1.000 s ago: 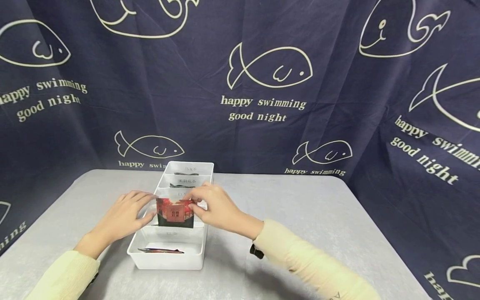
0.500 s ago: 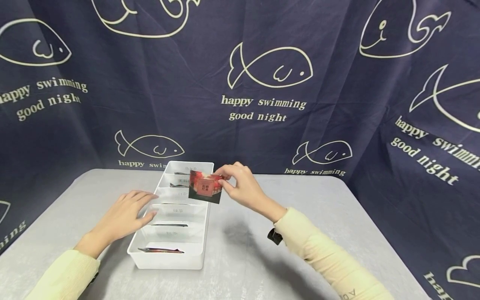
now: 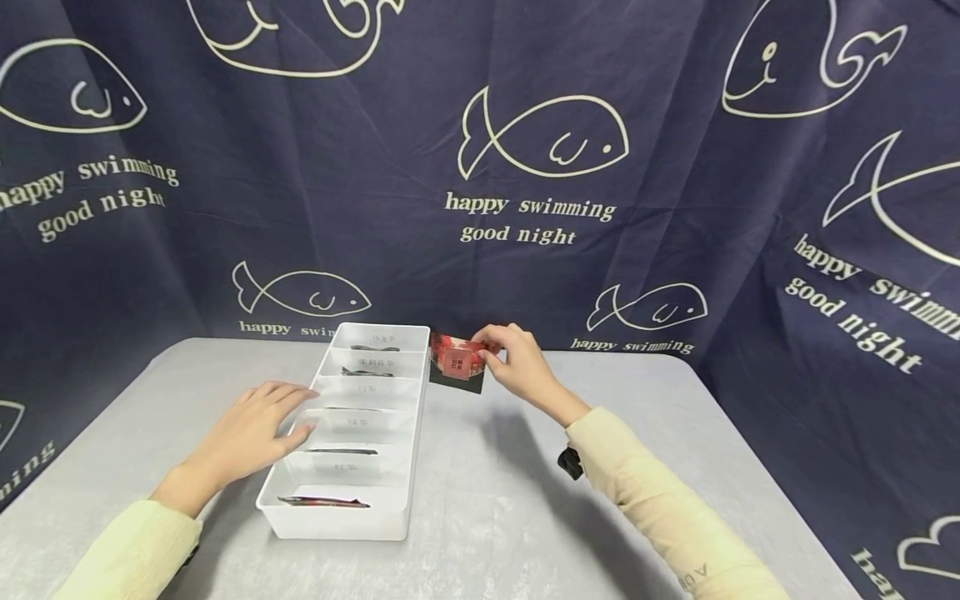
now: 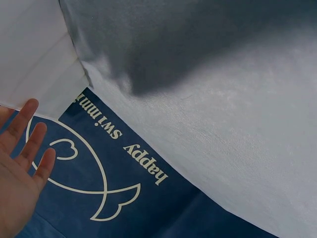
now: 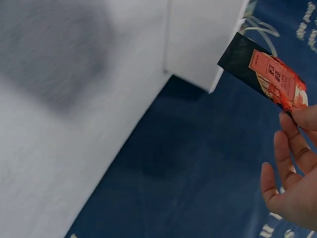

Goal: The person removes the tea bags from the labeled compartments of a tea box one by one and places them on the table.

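Note:
My right hand [image 3: 519,358] pinches a red and black tea bag packet [image 3: 457,364] by its upper right corner, just right of the box's far end. In the right wrist view, thumb and forefinger hold the packet [image 5: 272,74] at one end, while the other fingers are loosely bent. My left hand [image 3: 251,429] lies along the left side of the white divided box [image 3: 337,523], fingertips right at its rim. In the left wrist view, the fingers [image 4: 34,141] are extended and spread beside the box wall [image 4: 39,59].
Labelled compartments run front to back in the box. A flat packet [image 3: 322,502] lies in the nearest one, and dark packets [image 3: 367,372] show in others. A grey table [image 3: 600,500] carries the box, with a dark blue printed curtain [image 3: 405,167] behind.
My right hand has lifted the tea bag packet from over the box's middle and carried it right and away, past the box's right side. My left hand has stayed in place.

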Demonstrator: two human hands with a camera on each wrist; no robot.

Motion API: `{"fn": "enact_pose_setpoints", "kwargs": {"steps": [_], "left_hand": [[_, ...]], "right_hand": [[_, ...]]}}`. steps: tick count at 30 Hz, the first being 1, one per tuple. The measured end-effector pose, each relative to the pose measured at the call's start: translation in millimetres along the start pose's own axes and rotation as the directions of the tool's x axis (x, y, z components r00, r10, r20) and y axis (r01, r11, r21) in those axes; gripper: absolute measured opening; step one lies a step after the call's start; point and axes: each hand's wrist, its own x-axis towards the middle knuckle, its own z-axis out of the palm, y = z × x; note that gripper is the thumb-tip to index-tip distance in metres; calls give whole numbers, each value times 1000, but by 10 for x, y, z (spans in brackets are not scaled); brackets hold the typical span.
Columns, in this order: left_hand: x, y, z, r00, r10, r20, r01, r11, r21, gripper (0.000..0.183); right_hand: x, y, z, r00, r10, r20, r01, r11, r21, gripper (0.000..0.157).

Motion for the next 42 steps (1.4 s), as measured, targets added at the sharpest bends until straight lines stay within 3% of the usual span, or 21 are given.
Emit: {"fn": "enact_pose_setpoints", "kwargs": {"steps": [14,23,32,42], "left_hand": [[-3,-8,12,1000,3,-17,-3,1000,6,41],[3,-9,15,1000,3,-13,-3,1000,5,41],[2,-11,16,1000,-2,-6,2,1000,3,42],[7,-10,13,1000,-1,-3,1,1000,2,42]], "right_hand": [[-52,440,208,993,95,67,-89,992,-91,15],[-67,607,340,986,123,110,-111,988,-105,28],[-84,728,429,982,168,90,-157,981,-118,20],[-87,817,510,974,210,79,-197,969,-148,28]]}}
